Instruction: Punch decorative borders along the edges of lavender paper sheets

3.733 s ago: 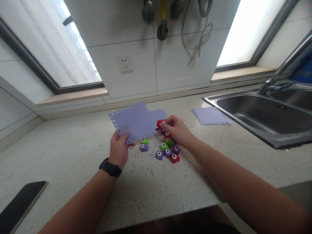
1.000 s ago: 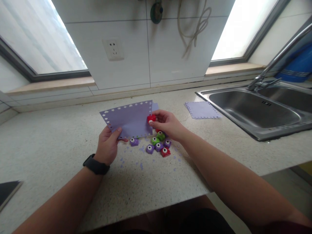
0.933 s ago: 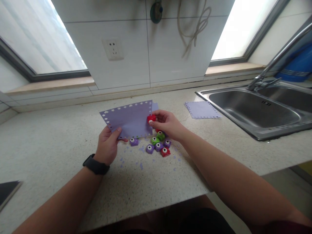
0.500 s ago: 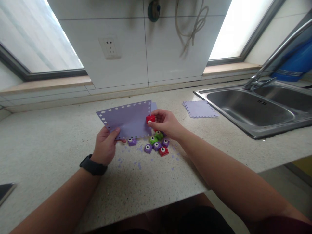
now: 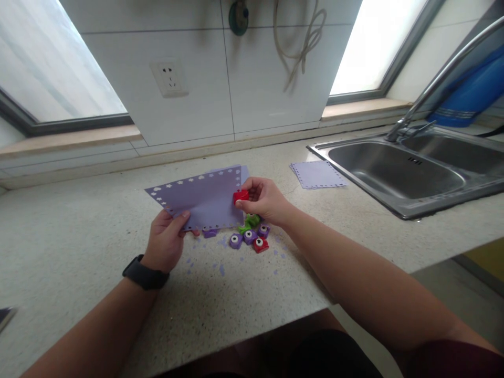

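Observation:
My left hand (image 5: 167,240) pinches the near left corner of a purple paper sheet (image 5: 200,199) whose edges carry rows of punched shapes. It holds the sheet a little above the counter. My right hand (image 5: 264,200) is closed on a small red punch (image 5: 240,197) clamped over the sheet's right edge. Below that hand, several small purple, green and red punches (image 5: 252,236) lie in a cluster on the counter, with purple paper bits scattered around them.
A stack of punched purple sheets (image 5: 317,174) lies to the right, beside a steel sink (image 5: 397,168) with a tap (image 5: 429,94). Behind are a tiled wall with a socket (image 5: 169,77) and a hanging hose (image 5: 299,42). The counter's front edge (image 5: 252,336) is near.
The red punch has moved down the sheet's right edge from near the top corner. The view has drifted, so the scene sits a little lower and further left.

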Motion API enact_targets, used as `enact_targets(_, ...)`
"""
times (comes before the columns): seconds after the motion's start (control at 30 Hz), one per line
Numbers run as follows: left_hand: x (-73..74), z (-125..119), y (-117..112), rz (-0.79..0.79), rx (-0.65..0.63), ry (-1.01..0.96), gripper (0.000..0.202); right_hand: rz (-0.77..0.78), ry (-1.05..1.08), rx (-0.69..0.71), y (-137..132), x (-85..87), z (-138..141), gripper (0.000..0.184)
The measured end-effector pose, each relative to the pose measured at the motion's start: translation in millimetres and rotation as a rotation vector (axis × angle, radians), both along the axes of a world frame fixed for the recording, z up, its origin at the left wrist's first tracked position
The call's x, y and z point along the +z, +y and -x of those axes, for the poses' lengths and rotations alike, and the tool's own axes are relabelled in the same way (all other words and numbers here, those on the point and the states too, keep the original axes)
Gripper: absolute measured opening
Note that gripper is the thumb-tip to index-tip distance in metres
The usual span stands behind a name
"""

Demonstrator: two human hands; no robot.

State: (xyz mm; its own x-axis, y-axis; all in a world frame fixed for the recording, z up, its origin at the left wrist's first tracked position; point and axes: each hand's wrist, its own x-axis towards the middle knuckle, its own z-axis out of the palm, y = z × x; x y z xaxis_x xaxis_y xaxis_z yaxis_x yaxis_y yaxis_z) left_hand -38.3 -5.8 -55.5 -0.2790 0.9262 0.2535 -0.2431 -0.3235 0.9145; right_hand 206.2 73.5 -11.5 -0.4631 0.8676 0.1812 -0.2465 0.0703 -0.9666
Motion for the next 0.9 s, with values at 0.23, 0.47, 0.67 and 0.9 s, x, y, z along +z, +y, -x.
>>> enact_targets(0.23, 1.4, -1, -2, 0.011, -0.028, -0.011, 0.022, -0.023, -0.025, 0.010, -2, 3.1, -2, 0.042)
enact_targets(0.47, 1.6, -1, -3, 0.003, -0.062, -0.018, 0.020, -0.091, -0.038, 0.016, -5, 5.6, -3, 0.044)
enact_targets(0.67, 3.8, -4, -4, 0.009, -0.049, -0.061, 0.021, -0.273, -0.086, 0.017, -13, 8.3, -8, 0.037)
enact_targets(0.9, 4.5, -4, -6, 0.039, -0.047, -0.057, 0.015, -0.373, -0.138, 0.000, -20, 11.9, -10, 0.035)
